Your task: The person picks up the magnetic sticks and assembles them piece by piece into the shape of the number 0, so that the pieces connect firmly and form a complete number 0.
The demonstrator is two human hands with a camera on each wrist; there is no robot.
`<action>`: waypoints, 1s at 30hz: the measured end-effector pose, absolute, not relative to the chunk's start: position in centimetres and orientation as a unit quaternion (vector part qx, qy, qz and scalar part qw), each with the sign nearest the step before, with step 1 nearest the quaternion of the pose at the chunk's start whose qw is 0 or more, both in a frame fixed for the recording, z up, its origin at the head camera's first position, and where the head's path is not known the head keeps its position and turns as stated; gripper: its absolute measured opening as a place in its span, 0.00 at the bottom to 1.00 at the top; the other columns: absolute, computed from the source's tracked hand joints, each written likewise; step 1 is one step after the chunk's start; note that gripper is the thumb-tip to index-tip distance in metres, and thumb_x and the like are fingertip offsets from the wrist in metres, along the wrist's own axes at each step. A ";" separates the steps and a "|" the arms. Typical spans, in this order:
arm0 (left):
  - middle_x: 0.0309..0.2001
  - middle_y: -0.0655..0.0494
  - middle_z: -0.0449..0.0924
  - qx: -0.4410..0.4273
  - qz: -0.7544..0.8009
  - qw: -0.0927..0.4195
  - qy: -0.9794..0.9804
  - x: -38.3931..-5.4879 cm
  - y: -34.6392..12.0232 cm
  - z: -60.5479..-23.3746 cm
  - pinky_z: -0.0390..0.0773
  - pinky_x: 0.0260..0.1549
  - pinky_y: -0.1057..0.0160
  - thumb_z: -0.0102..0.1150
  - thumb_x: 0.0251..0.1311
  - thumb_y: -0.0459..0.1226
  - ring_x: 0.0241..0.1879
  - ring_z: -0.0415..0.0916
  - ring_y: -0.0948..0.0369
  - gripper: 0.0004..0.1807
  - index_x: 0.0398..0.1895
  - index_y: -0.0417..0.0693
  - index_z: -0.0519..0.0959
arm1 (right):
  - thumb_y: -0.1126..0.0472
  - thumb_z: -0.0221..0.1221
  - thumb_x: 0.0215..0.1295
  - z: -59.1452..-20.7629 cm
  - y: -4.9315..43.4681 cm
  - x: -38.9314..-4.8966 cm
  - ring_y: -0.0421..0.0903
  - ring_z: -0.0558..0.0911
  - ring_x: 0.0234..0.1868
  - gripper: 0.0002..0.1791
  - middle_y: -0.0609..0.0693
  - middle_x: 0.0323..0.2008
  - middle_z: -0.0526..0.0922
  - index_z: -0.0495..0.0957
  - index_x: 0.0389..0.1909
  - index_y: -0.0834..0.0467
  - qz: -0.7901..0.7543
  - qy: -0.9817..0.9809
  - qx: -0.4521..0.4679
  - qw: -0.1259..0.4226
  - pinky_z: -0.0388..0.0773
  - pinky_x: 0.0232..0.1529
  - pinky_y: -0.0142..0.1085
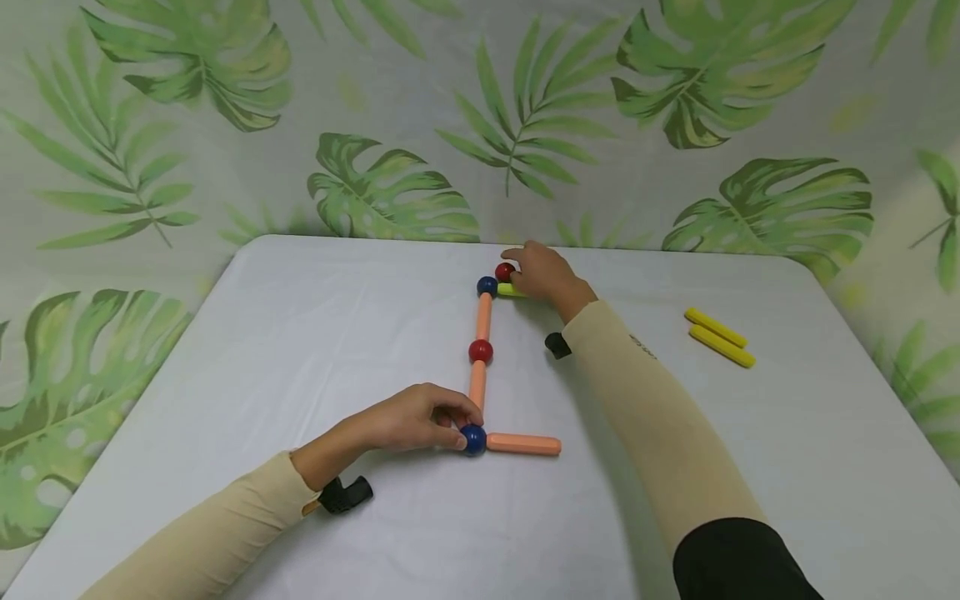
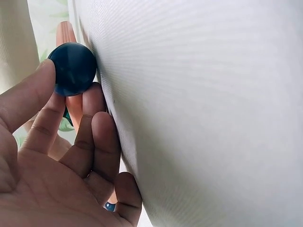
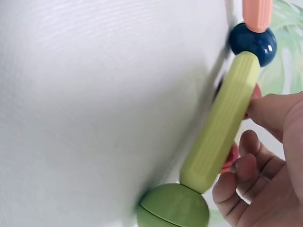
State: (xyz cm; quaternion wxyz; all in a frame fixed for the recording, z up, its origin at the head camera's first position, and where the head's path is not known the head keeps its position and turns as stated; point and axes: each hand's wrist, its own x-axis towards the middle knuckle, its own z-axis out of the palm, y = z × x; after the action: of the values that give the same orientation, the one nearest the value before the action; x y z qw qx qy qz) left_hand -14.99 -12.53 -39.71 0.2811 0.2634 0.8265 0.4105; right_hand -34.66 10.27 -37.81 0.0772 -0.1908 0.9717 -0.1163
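Leaf-printed cloth (image 1: pixel 525 117) backs a white table (image 1: pixel 337 333) in the head view; lettering (image 1: pixel 642 346) on the right sleeve (image 1: pixel 667 417) is too small to read. At the near corner of the rod chain, the left hand (image 1: pixel 412 417) pinches a blue ball (image 1: pixel 473 440); the right hand (image 1: pixel 546 271) pinches a red ball (image 1: pixel 505 272) at the far end. Left wrist: thumb and fingers hold the glossy sphere. Right wrist: a ribbed yellow-green rod (image 3: pixel 220 123) joins a seamed green ball (image 3: pixel 174 205).

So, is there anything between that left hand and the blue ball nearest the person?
Nothing visible stands between them: the left hand already has its thumb and fingers on the near blue ball. The orange stick meets the ball on the opposite side.
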 end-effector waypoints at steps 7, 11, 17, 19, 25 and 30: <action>0.39 0.59 0.82 0.268 0.408 0.277 0.828 -15.1 -12.6 -39.7 0.77 0.42 0.71 0.67 0.59 0.34 0.40 0.75 0.65 0.13 0.48 0.51 0.83 | 0.58 0.51 0.72 -38.3 10.3 -35.0 0.56 0.73 0.67 0.26 0.57 0.66 0.75 0.69 0.70 0.54 -0.120 0.971 -0.187 0.087 0.68 0.69 0.50; 0.39 0.59 0.82 0.268 0.408 0.278 0.828 -15.1 -12.7 -39.5 0.77 0.41 0.71 0.66 0.59 0.33 0.40 0.75 0.64 0.13 0.48 0.51 0.83 | 0.58 0.52 0.72 -38.4 10.2 -35.2 0.55 0.74 0.64 0.25 0.55 0.65 0.77 0.70 0.69 0.52 -0.134 0.970 -0.180 0.089 0.69 0.69 0.49; 0.39 0.58 0.82 0.265 0.411 0.279 0.827 -15.0 -12.6 -39.6 0.77 0.41 0.71 0.66 0.59 0.33 0.40 0.75 0.64 0.13 0.48 0.51 0.83 | 0.58 0.53 0.72 -38.6 10.3 -35.5 0.54 0.76 0.56 0.22 0.56 0.60 0.80 0.73 0.65 0.54 -0.149 0.969 -0.177 0.087 0.73 0.64 0.49; 0.39 0.58 0.82 0.267 0.412 0.279 0.825 -15.0 -12.6 -39.7 0.77 0.41 0.71 0.67 0.59 0.33 0.40 0.75 0.64 0.13 0.48 0.50 0.83 | 0.57 0.54 0.71 -38.7 10.3 -35.5 0.54 0.77 0.55 0.22 0.56 0.59 0.80 0.74 0.64 0.56 -0.148 0.969 -0.177 0.081 0.74 0.63 0.48; 0.39 0.58 0.82 0.269 0.413 0.280 0.824 -15.1 -12.6 -39.7 0.77 0.41 0.71 0.66 0.60 0.33 0.40 0.75 0.64 0.13 0.48 0.50 0.83 | 0.55 0.55 0.69 -38.9 10.7 -35.5 0.53 0.78 0.48 0.21 0.56 0.51 0.82 0.76 0.60 0.60 -0.143 0.973 -0.171 0.057 0.77 0.55 0.45; 0.39 0.59 0.82 0.266 0.413 0.279 0.825 -15.0 -12.6 -39.8 0.77 0.41 0.71 0.66 0.59 0.34 0.40 0.76 0.64 0.13 0.48 0.51 0.83 | 0.52 0.57 0.68 -38.5 10.9 -35.2 0.52 0.77 0.46 0.22 0.55 0.47 0.82 0.77 0.58 0.60 -0.152 0.972 -0.173 0.036 0.78 0.52 0.45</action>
State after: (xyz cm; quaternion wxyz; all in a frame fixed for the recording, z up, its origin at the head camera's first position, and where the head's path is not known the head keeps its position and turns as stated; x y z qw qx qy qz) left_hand -15.04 -12.60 -39.79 0.2795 0.2663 0.8248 0.4131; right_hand -35.17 10.92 -38.46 0.0362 -0.1729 0.9724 -0.1522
